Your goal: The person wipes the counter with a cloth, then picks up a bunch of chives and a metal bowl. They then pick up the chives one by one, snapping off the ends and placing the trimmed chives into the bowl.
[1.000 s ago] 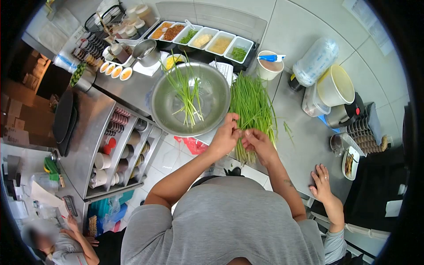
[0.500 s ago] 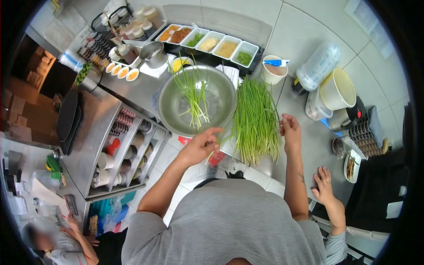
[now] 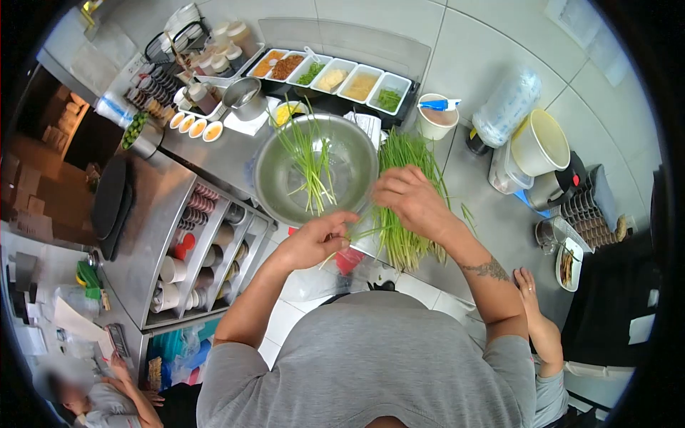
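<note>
My left hand (image 3: 317,241) is closed in a pinch on a chive stalk (image 3: 365,234), just below the near rim of a steel bowl (image 3: 265,189). Several long green chives (image 3: 310,167) with pale ends lie inside the bowl, some leaning over its far rim. To the right lies a thick pile of chives (image 3: 399,235) on the steel counter. My right hand (image 3: 414,203) is over this pile, its fingers drawn together near the bowl's right side. What sits between those fingertips is too small to make out.
Behind the bowl stand white trays of chopped food (image 3: 332,78). A white tub (image 3: 437,118) with a blue-handled tool, a wrapped roll (image 3: 508,107) and a cream bucket (image 3: 541,143) stand at right. A co-worker's hand (image 3: 526,285) rests on the counter edge; another person (image 3: 118,399) is lower left.
My right hand has moved left, from beside the chive pile to over it, near the bowl. My left hand stays in almost the same place. Loose green pieces now show right of the pile.
</note>
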Motion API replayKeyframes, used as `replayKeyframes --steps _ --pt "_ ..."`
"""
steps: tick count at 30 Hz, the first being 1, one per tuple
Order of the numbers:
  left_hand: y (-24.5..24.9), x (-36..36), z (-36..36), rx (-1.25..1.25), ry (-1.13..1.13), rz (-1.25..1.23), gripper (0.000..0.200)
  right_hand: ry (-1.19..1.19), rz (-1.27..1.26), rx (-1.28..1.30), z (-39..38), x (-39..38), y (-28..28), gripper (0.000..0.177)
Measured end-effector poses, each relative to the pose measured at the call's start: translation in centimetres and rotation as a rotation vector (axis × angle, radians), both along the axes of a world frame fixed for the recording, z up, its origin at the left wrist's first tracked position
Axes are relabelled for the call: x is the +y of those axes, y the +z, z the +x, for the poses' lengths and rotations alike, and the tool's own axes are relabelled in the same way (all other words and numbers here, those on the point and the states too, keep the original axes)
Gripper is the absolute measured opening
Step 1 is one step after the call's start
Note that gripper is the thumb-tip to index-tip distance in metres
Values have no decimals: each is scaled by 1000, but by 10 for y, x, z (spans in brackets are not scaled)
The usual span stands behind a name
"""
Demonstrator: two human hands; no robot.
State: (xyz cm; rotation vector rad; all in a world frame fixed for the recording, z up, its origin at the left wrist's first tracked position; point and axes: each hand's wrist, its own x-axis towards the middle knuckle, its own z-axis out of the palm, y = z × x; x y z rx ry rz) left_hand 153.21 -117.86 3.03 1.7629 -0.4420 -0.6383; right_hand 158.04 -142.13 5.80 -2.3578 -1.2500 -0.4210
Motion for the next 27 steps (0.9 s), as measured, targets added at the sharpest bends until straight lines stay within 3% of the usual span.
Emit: replayKeyframes --steps 4,7,10,13,16,22,27 --pt "-1 2 -7 -67 -23 -40 37 -31 -79 100 -5 -1 -1 23" --pt "-3 1 -12 -48 -13 -82 36 -202 304 112 2 -6 -26 13" --pt "5 5 -12 -22 19 -67 38 -312 478 777 9 -24 -29 10" --pt "12 19 -7 38 70 -68 40 -152 495 1183 12 -37 -38 22" --pt "13 30 0 25 98 -98 41 -168 460 1379 12 -47 -36 27" --pt "15 40 6 13 108 -33 42 -116 541 1513 13 -53 -33 27" --pt "8 45 6 -16 120 -27 42 -83 311 1325 10 -53 -24 24"
